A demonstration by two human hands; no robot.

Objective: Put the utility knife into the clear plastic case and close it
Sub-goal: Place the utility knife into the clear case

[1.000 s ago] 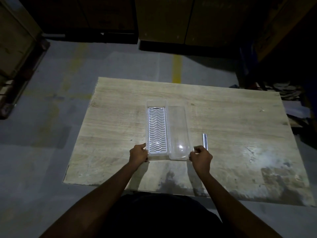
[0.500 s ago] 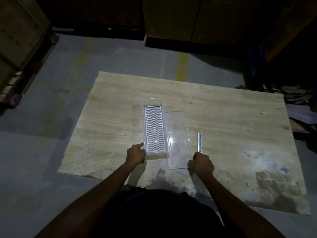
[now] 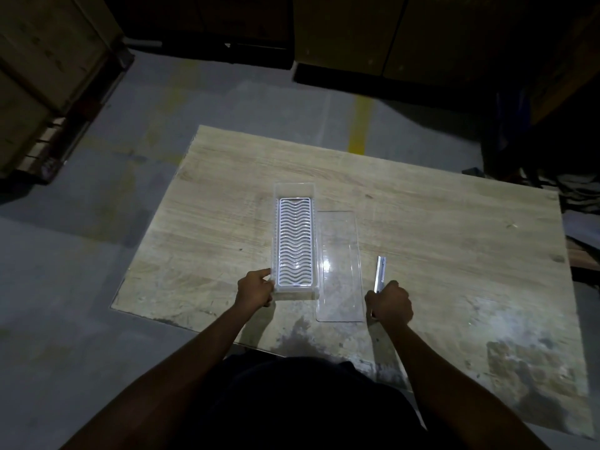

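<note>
The clear plastic case [image 3: 297, 190] stands open on the wooden table [image 3: 454, 222], with a white wavy grid insert [image 3: 295, 241] in its bottom. Its flat clear lid [image 3: 339, 267] lies on the table just right of it. My left hand [image 3: 255, 287] grips the case's near left corner. The silver utility knife [image 3: 380, 269] lies right of the lid, pointing away from me. My right hand [image 3: 388, 302] is closed around the knife's near end, and a bit of the knife shows below the fist.
Wooden crates [image 3: 42, 76] stand on the floor at the far left. Dark cabinets [image 3: 357, 30] line the back. Clutter [image 3: 578, 196] sits beyond the table's right edge. The table's near right part is stained.
The lid has come off the case and now lies flat on the table to its right. My right hand left the lid and closed on the knife's near end.
</note>
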